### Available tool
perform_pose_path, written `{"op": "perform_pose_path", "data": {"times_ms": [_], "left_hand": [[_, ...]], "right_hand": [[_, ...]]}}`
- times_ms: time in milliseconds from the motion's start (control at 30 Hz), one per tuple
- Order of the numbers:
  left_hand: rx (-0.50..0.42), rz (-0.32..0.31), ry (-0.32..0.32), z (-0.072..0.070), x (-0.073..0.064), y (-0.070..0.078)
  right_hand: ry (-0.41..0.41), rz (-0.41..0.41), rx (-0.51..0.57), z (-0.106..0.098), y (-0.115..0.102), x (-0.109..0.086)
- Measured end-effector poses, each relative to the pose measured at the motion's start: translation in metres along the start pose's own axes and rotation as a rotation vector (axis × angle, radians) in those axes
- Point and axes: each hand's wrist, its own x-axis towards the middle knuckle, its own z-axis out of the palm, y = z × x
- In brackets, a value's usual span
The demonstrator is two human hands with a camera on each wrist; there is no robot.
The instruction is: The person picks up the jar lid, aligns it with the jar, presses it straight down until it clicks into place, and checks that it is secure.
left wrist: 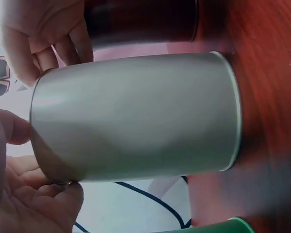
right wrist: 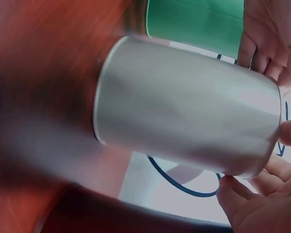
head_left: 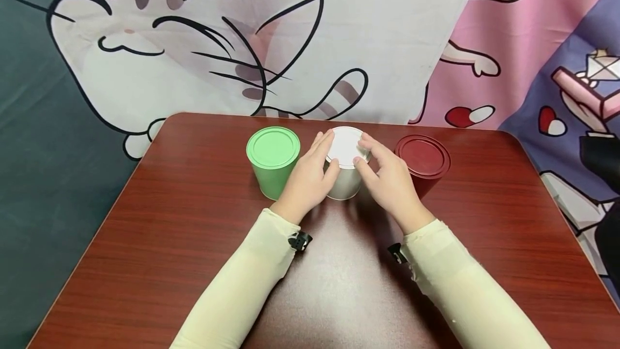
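Note:
A white tin [head_left: 343, 183] with a lid stands upright at the table's far side, between both hands. My left hand [head_left: 310, 175] grips its left side near the top, thumb at the near edge of the lid. From the right, my right hand [head_left: 391, 181] holds it the same way, fingers bent over the rim. The left wrist view has the tin's plain grey-looking side [left wrist: 136, 116] filling the middle, its base close to the wood. In the right wrist view the tin [right wrist: 184, 107] sits between the fingers of both hands at its lid end.
A green lidded tin [head_left: 273, 147] stands just left of the left hand. To the right is a dark red tin [head_left: 422, 156], partly behind the right hand. All are on a reddish-brown wooden table [head_left: 169, 241]. A cartoon-cat cloth [head_left: 387, 26] hangs behind.

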Motion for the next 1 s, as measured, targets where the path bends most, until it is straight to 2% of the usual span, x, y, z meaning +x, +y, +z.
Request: {"op": "perform_pose_path", "data": {"times_ms": [200, 433, 700, 833, 1000], "left_hand": [[-0.034, 0.008, 0.034, 0.005, -0.002, -0.002], [-0.055, 0.013, 0.042, 0.007, -0.004, -0.003], [-0.022, -0.01, -0.01, 0.006, -0.008, -0.003], [-0.005, 0.003, -0.038, 0.007, -0.01, -0.004], [0.062, 0.034, -0.086, 0.008, -0.01, -0.006]], "right_hand": [[0.037, 0.008, 0.019, 0.004, 0.002, -0.003], [0.053, 0.012, 0.036, 0.007, 0.003, -0.006], [0.067, 0.006, 0.048, 0.011, 0.005, -0.011], [0.081, -0.053, 0.037, 0.017, 0.008, -0.014], [0.086, -0.128, 0.003, 0.02, 0.013, -0.016]]}}
